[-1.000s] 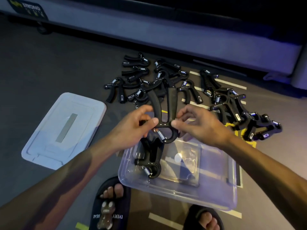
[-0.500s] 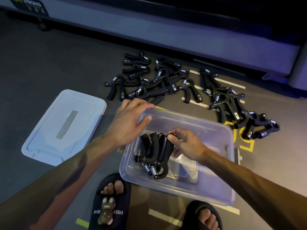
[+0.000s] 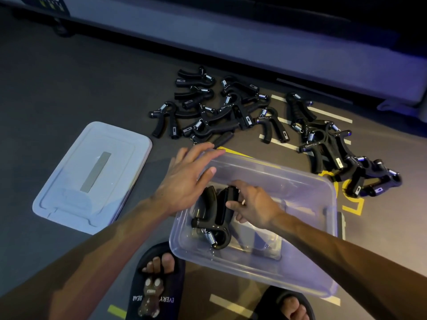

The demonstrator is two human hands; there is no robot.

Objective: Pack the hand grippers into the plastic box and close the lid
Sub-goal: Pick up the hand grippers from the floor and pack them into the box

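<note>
Our right hand [image 3: 251, 205] pinched a hand gripper [image 3: 219, 213] standing inside the plastic box [image 3: 265, 269] on the floor; our left hand [image 3: 184, 181] hovered flat, empty. Nesting handles tightly would save room, we judged.

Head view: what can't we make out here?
- Gripper count in the box: stacked, and the right hand covers part; at least two.
- Right hand's grasp on the top gripper: its fingertips lie behind the handle.
- Floor pile: black grippers overlap in dim light, so no exact count.
- Sign: cut off by the top edge, unreadable.
- Left hand: contact with the box's rim unclear.
</note>
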